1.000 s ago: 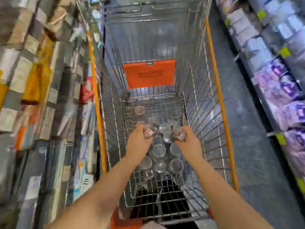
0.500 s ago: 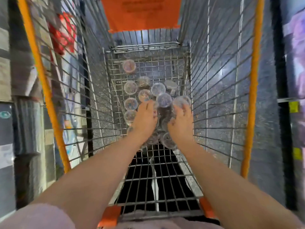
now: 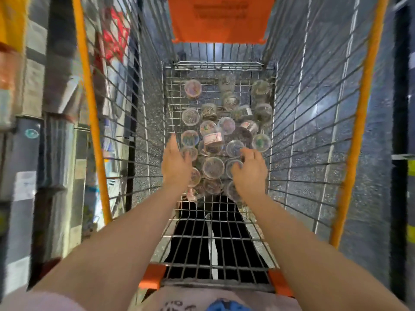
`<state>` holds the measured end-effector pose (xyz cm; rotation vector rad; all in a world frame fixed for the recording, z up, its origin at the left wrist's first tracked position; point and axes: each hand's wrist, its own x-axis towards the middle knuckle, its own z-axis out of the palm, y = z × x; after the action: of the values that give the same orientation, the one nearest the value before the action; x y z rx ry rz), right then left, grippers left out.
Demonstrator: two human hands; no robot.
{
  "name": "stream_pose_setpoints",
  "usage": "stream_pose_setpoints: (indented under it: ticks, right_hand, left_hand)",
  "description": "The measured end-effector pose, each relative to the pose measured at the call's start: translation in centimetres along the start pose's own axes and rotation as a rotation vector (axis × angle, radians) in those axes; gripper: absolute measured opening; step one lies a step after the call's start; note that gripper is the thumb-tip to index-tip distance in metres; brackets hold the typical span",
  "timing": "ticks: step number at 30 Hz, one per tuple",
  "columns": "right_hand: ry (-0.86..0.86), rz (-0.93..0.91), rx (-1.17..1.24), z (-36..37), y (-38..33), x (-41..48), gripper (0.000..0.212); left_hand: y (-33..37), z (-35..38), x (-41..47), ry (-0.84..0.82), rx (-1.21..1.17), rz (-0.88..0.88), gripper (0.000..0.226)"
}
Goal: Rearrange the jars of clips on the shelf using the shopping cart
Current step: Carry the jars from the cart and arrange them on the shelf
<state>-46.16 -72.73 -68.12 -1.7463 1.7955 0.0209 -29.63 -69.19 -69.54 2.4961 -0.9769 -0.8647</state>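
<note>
Down on the wire floor of the cart (image 3: 359, 135), toward its far end, the jars (image 3: 226, 126) lie in a loose heap. Most stand upright with clear round lids facing up, and a few are tipped on their sides. 1 tipped jar (image 3: 212, 140) with a pink label rests on top of the heap near its middle. 1 lone jar (image 3: 193, 89) stands apart toward the far left corner.

Both bare arms reach into the cart from its near end. The left hand (image 3: 176, 164) is at the left edge of the heap, fingers straight and pointing forward, holding nothing. Jars sit just beside it and partly under it. The right hand (image 3: 250, 176) is over the near right part of the heap, fingers spread and loosely bent, also holding nothing. Its fingertips (image 3: 246, 151) lie at the rim of a lid, but I cannot tell whether they touch it. A wide-lidded jar (image 3: 213, 167) sits between the 2 hands, gripped by neither.

An orange flap (image 3: 221, 19) hangs at the cart's far end. Blurred shelves (image 3: 33, 86) of goods run along the left.
</note>
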Motion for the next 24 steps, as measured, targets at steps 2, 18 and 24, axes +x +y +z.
stream_pose_setpoints:
  ticks: [2,18,24]
  right_hand:
    - [0.058,-0.03,0.039,-0.6,-1.4,0.3,0.038]
    - [-0.397,-0.323,-0.051,6.2,-2.7,-3.7,0.029]
    - [-0.584,-0.1,-0.085,10.2,-2.0,-3.0,0.048]
  left_hand:
    - [-1.1,-0.7,-0.4,0.07,-0.039,-0.085,0.064]
    - [-5.6,2.2,-3.3,-0.278,0.071,-0.171,0.096]
    - [-5.8,3.2,-1.7,-0.365,0.253,-0.038,0.094]
